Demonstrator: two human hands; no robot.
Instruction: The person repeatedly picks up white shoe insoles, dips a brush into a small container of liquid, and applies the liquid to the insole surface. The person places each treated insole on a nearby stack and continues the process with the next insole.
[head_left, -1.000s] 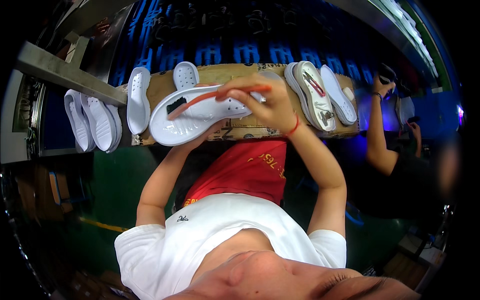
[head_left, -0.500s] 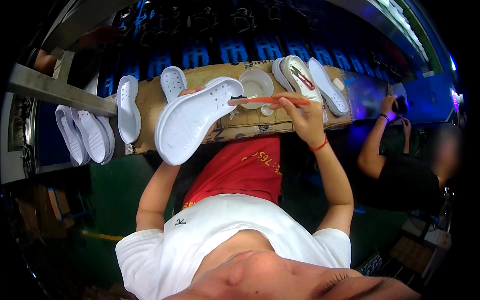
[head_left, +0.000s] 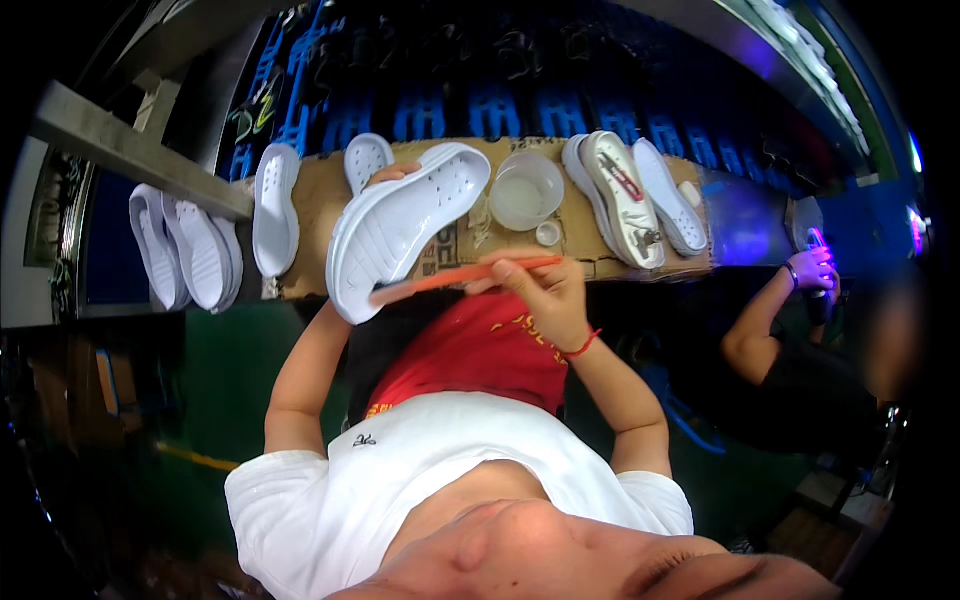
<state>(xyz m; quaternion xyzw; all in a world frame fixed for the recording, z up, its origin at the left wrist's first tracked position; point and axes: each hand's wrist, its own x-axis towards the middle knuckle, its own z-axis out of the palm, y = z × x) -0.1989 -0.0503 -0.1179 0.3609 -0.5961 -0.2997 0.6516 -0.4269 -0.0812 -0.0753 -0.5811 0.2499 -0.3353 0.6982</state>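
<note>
My left hand (head_left: 393,174) grips a white shoe sole (head_left: 408,215) from its far side. The sole is tilted with its hollow inner face toward me, and small holes dot its far end. Most of that hand is hidden behind the sole. Pinched in my right hand (head_left: 545,295) is an orange toothbrush (head_left: 450,275). Its blurred head is at the near end of the sole, over the inner face near the rim. A whitish plastic bowl (head_left: 494,190) and a tiny white cup (head_left: 548,234) stand on the cardboard (head_left: 435,258) just beyond my right hand.
More white soles stand to the left (head_left: 275,212) and right (head_left: 670,195). Inside one right-hand sole (head_left: 612,222) lie red-handled snips (head_left: 624,180). A metal bar (head_left: 150,155) juts in at left. Blue fixtures (head_left: 420,118) line the back. A co-worker (head_left: 800,355) works at far right.
The toothbrush has swung from the holed far end of the sole down to its near end. My right hand came nearer and leftward. My left hand keeps hold of the sole.
</note>
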